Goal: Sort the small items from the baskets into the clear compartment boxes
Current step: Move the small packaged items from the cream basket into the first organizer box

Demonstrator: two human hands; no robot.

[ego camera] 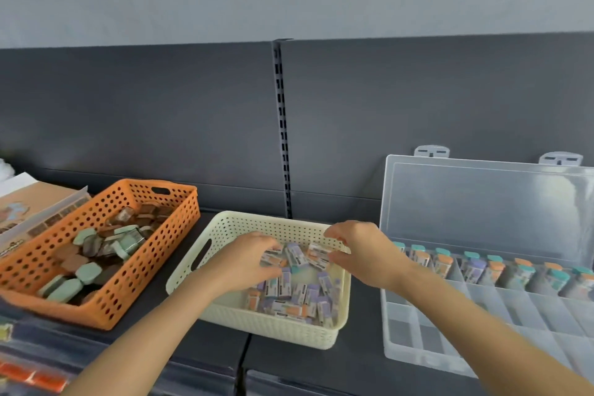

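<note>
Now both hands are down inside the cream basket [273, 328], I think because the small packets [295, 296] to be sorted lie there in a loose heap under the palms. The left hand [254, 257] rests with bent fingers on top of the packets. I cannot tell if it already grips one or only rakes them together. The right hand [363, 254] hangs near the far rim with thumb and forefinger curved and apart, nothing between them, so it is open, perhaps ready to pinch the packet just left of its thumb.

The packets are small oblong blocks in printed sleeves, purple, orange and white, lying in all directions. The clear compartment box [418, 325] stands just right of the right hand on the table, its lid [482, 202] leaned back so dropping in is easy. Its far row already holds standing packets, and the near compartments are not yet filled. To the left of the left hand stands the orange basket [106, 309] with brown and green pieces.
</note>
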